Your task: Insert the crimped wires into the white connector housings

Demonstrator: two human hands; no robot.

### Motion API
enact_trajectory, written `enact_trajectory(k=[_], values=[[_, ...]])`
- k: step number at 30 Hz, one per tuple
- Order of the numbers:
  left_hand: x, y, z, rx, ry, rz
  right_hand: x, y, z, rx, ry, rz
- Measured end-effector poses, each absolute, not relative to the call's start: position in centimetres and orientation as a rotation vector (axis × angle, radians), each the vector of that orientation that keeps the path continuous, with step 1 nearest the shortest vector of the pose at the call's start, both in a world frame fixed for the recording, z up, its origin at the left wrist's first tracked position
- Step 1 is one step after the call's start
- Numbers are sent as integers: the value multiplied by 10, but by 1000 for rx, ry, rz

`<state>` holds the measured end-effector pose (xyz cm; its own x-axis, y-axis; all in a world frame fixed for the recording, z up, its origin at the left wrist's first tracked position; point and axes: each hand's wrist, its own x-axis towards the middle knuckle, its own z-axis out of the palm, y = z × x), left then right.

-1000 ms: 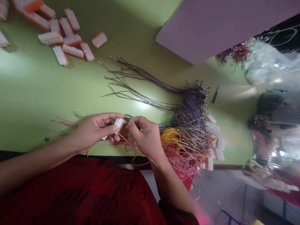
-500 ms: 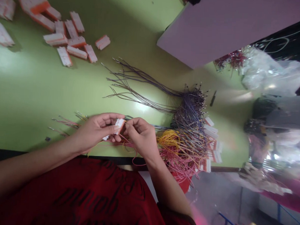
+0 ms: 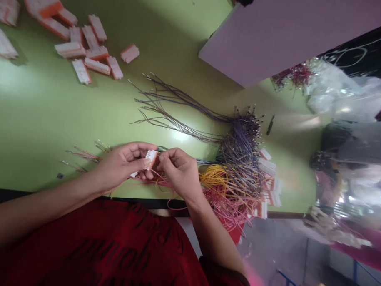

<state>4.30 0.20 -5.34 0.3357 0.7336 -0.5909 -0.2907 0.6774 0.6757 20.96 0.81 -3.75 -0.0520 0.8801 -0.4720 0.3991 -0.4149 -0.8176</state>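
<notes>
Left hand [image 3: 122, 163] grip: clasped on a white-and-orange connector [image 3: 151, 159] above the near edge of the green worktop [image 3: 54, 109]. Right hand [image 3: 183, 173] fingertips bunch just beside the connector's orange side, closer than a second ago; I cannot tell whether they grasp a wire. Grey floor [image 3: 268, 248] shows at the near right. Dark wires [image 3: 240, 138], yellow wires [image 3: 217, 175] and pink wires [image 3: 228, 209] heap rightward, the right hand hiding some strands. Loose connectors [image 3: 97, 67] lie far left; a mauve panel [image 3: 259, 41] blocks the far right.
</notes>
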Motion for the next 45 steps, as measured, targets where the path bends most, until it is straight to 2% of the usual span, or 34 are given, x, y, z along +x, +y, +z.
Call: enact_trajectory(k=[5,7,11,13,16,23,27,30,33,36,39,41,43,45], values=[[42,5,-53,488,1026,695,215,15,-30,-1779,-1585,1391],[41,6,-52,448,1024,723,223,27,-31,-1781,-1794,1099],[40,9,-51,380,1019,761,242,59,-46,-1889,-2198,231],[41,11,-49,367,1020,758,249,69,-56,-1939,-2334,66],[41,13,-48,373,1019,745,258,71,-62,-1945,-2355,6],[42,15,-49,434,1031,741,278,59,-35,-1889,-2016,225],[46,14,-47,406,1046,731,270,64,-30,-1801,-2136,261],[47,14,-42,349,1071,750,274,71,-27,-2083,-2169,143],[48,17,-40,326,1098,762,282,68,-13,-2145,-1839,41],[52,20,-40,341,1086,760,270,53,4,-1756,-1776,285],[55,21,-45,357,1070,754,242,35,6,-1396,-1947,826],[56,21,-49,390,1061,765,228,28,-4,-1353,-1901,1148],[54,21,-53,427,1052,774,224,26,-18,-1489,-1775,1229],[51,21,-55,436,1048,775,227,26,-29,-1631,-1722,1133]])
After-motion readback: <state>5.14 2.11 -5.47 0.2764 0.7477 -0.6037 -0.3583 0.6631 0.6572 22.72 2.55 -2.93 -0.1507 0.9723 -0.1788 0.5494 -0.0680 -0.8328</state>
